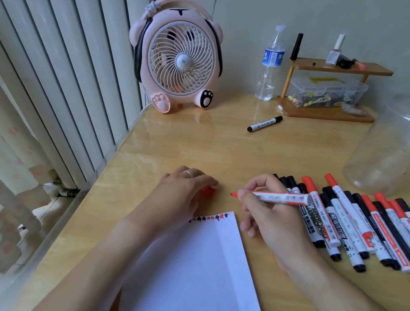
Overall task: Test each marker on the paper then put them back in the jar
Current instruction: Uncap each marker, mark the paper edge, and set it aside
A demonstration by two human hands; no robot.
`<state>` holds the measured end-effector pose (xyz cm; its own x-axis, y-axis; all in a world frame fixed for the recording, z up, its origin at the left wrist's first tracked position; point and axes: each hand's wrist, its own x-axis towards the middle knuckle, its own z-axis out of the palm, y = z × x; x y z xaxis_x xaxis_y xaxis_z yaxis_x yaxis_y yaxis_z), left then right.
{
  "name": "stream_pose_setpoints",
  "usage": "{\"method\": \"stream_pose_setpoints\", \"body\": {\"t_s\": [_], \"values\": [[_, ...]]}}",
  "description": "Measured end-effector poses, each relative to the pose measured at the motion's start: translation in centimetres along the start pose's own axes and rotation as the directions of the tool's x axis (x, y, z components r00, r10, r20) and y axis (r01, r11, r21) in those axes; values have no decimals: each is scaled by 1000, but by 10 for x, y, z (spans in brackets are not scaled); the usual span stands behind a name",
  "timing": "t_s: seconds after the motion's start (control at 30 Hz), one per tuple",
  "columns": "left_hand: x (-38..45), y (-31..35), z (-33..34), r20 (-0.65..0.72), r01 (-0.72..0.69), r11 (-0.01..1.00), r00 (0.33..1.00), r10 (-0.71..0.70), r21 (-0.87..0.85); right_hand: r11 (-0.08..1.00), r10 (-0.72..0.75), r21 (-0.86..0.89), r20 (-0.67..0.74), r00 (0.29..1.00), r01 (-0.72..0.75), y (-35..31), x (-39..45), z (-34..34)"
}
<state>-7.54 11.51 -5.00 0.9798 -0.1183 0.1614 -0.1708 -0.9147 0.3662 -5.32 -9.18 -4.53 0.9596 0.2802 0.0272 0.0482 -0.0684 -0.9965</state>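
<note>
The table (196, 140) runs out of view at the bottom and right. On it the paper (190, 277) lies under the left forearm, its lower edge cut off; a row of small black and red test marks sits along its top edge, partly hidden by the left wrist. The jar (397, 148), clear and lying on its side at the right, is cut by the picture's edge, and its mouth cannot be made out. A fan (178, 52) stands at the back, with a bottle (270, 65) and a shelf (332, 91) to its right. The markers (374, 226) lie in a row just right of the paper, the rightmost cut off; one lone marker (264, 123) lies apart near the shelf. The right hand (268, 212) grips an uncapped red marker (279, 195), tip just beyond the paper's top right corner. The left hand (185, 190) curls over a red cap (27, 217), mostly hidden; whether the fingers pinch it cannot be told.
</note>
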Motion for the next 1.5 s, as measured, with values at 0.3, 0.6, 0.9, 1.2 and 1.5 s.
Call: {"method": "stream_pose_setpoints", "body": {"t_s": [0.3, 0.6, 0.9, 1.2, 1.5], "values": [[4, 0, 5, -231, -118, 973, 970, 71, -196, 992, -13, 123, 46, 999, 7, -2, 0, 0], [1, 11, 5, -231, -241, 948, 954, 192, -207, 990, -35, 138, 104, 994, 20, -2, 1, -2], [1, 6, 8, -129, -224, 963, 970, 206, -152, 992, -99, 89, 119, 988, 89, -3, 8, -11], [0, 9, 6, -218, -273, 943, 948, 230, -192, 988, -94, 130, 126, 988, 78, -4, 8, -12], [-1, 21, 12, -331, -286, 937, 920, 210, -200, 980, -113, 173, 61, 992, 101, -2, 4, -7]]}}
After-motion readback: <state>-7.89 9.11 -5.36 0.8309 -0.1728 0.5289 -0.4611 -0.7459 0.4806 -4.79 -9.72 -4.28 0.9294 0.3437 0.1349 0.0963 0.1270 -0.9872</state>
